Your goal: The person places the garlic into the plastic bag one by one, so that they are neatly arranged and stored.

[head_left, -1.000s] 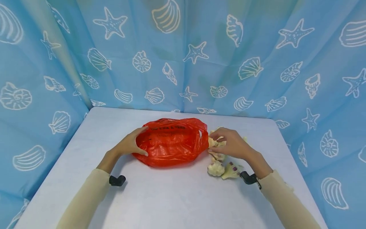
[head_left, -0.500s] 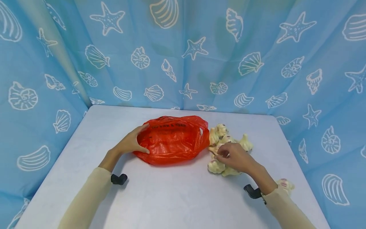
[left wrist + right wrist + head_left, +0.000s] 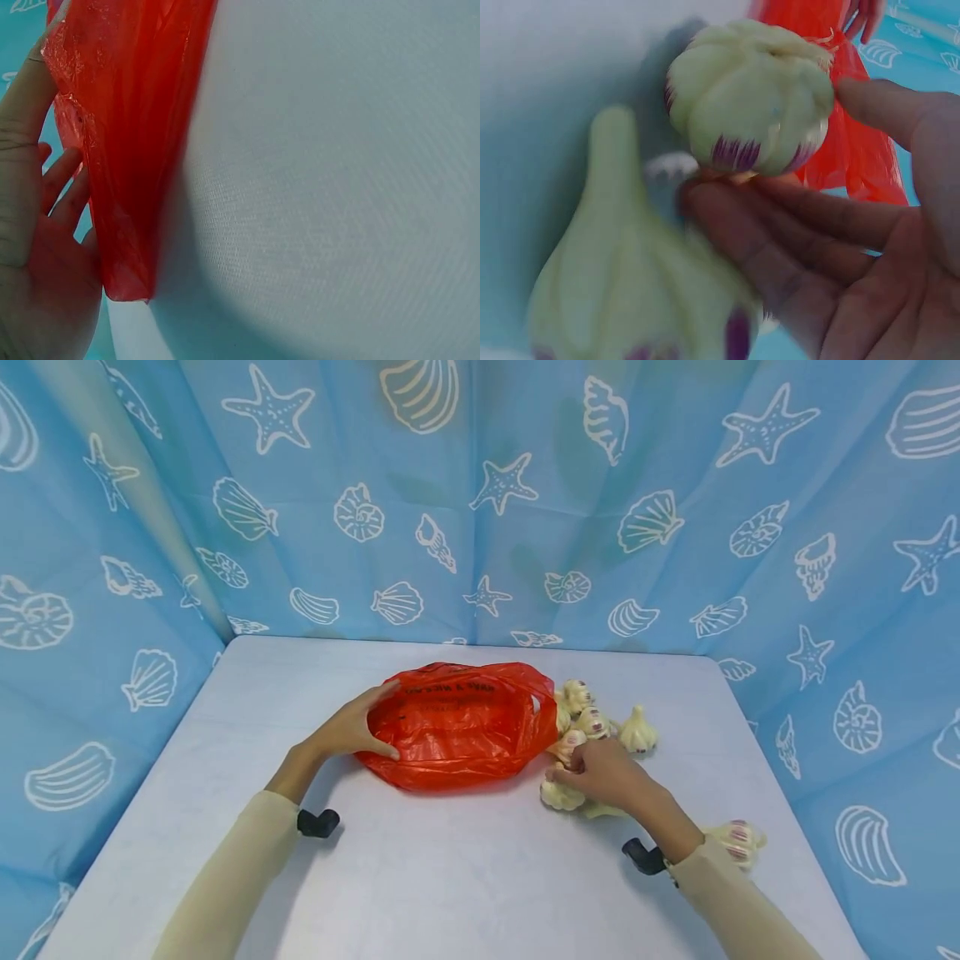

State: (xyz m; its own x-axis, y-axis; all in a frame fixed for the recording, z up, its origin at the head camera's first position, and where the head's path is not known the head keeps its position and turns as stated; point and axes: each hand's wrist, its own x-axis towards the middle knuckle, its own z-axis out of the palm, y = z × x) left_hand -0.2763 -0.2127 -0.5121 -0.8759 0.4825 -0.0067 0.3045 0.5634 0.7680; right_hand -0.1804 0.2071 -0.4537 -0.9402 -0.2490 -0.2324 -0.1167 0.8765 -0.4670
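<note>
A red plastic bag point(image 3: 457, 727) with dark print lies on its side, its mouth facing left. My left hand point(image 3: 358, 727) is at that mouth, fingers and thumb spread apart against the upper and lower edges. In the left wrist view the thumb and fingers touch the red film point(image 3: 142, 150). My right hand point(image 3: 611, 772) reaches over several garlic bulbs right of the bag. It grips one purple-streaked garlic bulb point(image 3: 750, 97), thumb on one side and fingers beneath. Another bulb point(image 3: 630, 270) lies closer to the right wrist camera, beside the fingers.
More bulbs point(image 3: 577, 696) crowd against the bag's right end. One garlic bulb point(image 3: 637, 732) stands a little apart, and another point(image 3: 737, 842) lies by the right sleeve. The white table point(image 3: 450, 877) is bordered by a blue curtain point(image 3: 480, 527) with shell patterns.
My right hand has moved down from the bag's right end to the nearer garlic, and its fingers have closed on a bulb. The left hand stays at the bag's mouth.
</note>
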